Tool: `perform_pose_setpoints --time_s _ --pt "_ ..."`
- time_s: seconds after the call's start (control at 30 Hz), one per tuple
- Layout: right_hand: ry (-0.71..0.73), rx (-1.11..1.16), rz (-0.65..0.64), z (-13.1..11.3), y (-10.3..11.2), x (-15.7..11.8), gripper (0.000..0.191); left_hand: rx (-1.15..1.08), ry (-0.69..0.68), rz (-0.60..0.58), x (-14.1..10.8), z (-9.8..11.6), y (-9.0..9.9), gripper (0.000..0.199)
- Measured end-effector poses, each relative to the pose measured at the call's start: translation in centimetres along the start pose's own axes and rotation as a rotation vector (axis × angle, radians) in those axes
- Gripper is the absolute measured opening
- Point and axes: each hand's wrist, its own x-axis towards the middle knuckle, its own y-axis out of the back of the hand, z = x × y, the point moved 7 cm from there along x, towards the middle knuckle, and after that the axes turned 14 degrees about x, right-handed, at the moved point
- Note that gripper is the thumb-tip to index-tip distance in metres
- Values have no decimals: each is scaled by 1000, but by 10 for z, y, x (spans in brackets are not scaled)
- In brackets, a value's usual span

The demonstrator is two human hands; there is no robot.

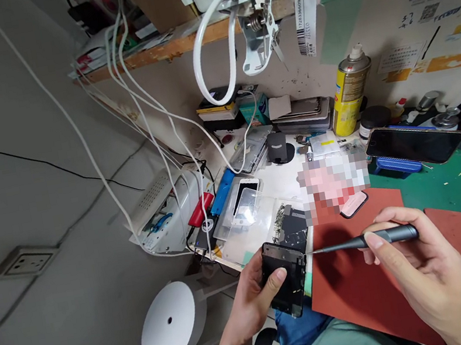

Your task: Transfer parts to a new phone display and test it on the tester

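Observation:
My left hand (258,289) is closed around a black phone part (285,276) that looks like an opened phone body, the thumb lying across its dark face. It is held tilted at the bench's front edge. In my right hand (425,263) is a slim dark screwdriver (384,236), pinched between thumb and fingers. Its thin shaft points left, and the tip is at the right edge of the phone part; whether it touches cannot be made out. Just behind lie a dark flat panel (293,227) and small metal bits beside it.
A red-brown mat (343,283) covers the front bench. Behind stand a yellow spray can (350,92) and a phone on a blue stand (413,143). A white phone (245,193) lies at left. White cables (171,117) hang there, and a clamp (259,30) juts from the shelf.

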Motion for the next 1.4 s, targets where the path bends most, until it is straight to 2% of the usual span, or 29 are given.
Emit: perform_pose_setpoints --time_s 0.53,0.7,0.93,1.07,1.17,1.3,1.4 --pt "10 -44 -18 -1 -1 0 22 35 -30 8 1 5 1 40" --pt "-33 -66 12 -2 0 -1 26 142 0 42 0 5 5 36" --pt "-42 -100 -70 0 0 1 27 183 -31 26 -2 6 8 31" --pt "-76 -204 -7 2 4 3 23 166 3 110 -4 -3 18 31" --pt "-106 -201 49 1 4 3 28 281 27 156 -6 -7 22 34" --pt "-128 -118 49 3 3 2 32 462 42 159 -9 -10 24 45" --pt "-124 -163 66 9 11 5 30 508 46 149 -11 -12 25 48"
